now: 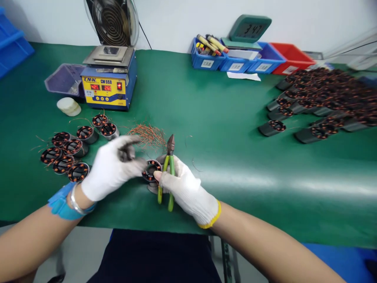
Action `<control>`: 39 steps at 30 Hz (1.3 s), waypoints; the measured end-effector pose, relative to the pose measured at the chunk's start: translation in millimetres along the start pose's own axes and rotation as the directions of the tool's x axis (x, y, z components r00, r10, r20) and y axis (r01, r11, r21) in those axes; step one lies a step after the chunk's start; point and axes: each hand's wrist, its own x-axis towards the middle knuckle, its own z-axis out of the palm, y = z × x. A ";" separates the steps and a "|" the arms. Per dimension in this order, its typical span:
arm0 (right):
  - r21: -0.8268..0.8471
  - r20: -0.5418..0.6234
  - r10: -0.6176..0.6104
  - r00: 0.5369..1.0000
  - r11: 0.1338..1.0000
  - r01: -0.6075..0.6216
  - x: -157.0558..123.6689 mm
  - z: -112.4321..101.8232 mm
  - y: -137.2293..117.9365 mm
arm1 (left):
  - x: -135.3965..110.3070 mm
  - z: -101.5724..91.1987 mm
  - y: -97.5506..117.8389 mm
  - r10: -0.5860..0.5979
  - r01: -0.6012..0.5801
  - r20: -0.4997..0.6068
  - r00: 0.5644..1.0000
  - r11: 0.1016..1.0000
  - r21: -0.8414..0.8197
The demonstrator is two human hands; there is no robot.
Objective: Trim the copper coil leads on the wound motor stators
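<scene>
My right hand (pixel 184 181), in a white knitted glove with a yellow cuff, grips green-handled diagonal cutters (pixel 171 157), jaws pointing away from me. The same hand holds a motor stator (pixel 151 171), a dark cylinder with copper windings, its thumb on the rim. My left hand (pixel 113 163), also gloved and slightly blurred, is at the stator's left side. Its thumb and forefinger are spread apart and the other fingers are partly curled; whether the thumb touches the stator I cannot tell. Beyond the hands lies a heap of copper wire clippings (pixel 149 134).
Several stators (pixel 73 147) stand at left, with many more (pixel 326 96) massed at right. A blue-and-yellow solder pot (pixel 108 84) stands behind, beside a purple bin (pixel 64 78) and round pale pads (pixel 68 106). Blue boxes (pixel 207 62), a red box (pixel 291 59) and a digital clock (pixel 250 28) line the wall.
</scene>
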 end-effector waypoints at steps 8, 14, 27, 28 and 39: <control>0.024 -0.034 -0.039 0.999 0.999 0.040 2.6 0.5 4.4 | -1.3 -19.1 -1.3 -0.004 -0.016 -0.220 0.976 0.996 -0.088; 0.052 -0.046 -0.062 0.997 0.997 0.064 2.8 -0.2 3.0 | -11.5 -4.6 -1.0 0.148 -0.128 -0.105 0.983 0.976 0.176; -0.045 0.055 0.021 0.998 0.999 -0.019 -4.3 -9.2 -8.0 | -1.3 10.5 -5.2 -0.153 0.136 0.349 0.925 0.988 0.075; -0.156 0.069 0.023 0.997 0.988 -0.012 -6.6 -13.6 -11.8 | 0.5 8.6 -4.3 -0.167 0.124 0.381 0.909 0.983 0.134; -0.933 0.096 -0.125 0.987 0.335 0.133 -30.7 -54.0 -51.1 | 4.7 -12.0 -3.8 -0.139 0.076 0.531 0.836 0.987 0.140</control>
